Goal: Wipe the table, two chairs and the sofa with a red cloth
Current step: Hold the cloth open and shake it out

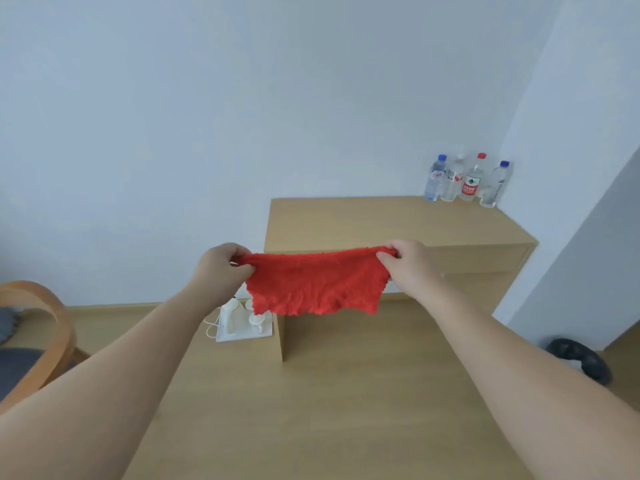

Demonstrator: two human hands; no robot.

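1 cloth [313, 282]: red, held up in the air in front of the counter [381, 220], hanging flat and touching nothing else.
Handling: looks light, soft and limp, with a nubbly pile that should not slip; it will likely sag and bunch unless kept taut.
Where to hold: the 2 top corners for spreading; for wiping, a flat palm on a folded pad seems better.
Left hand [221, 268]: thumb and curled fingers pinch the cloth's top left corner.
Right hand [408, 263]: pinches the top right corner the same way.
Counts: 1 cloth, 2 hands, 1 counter, 1 chair [52, 313] at far left, 4 bottles [469, 183] bunched at the counter's back right corner.
Not in view: the other chair, the sofa.
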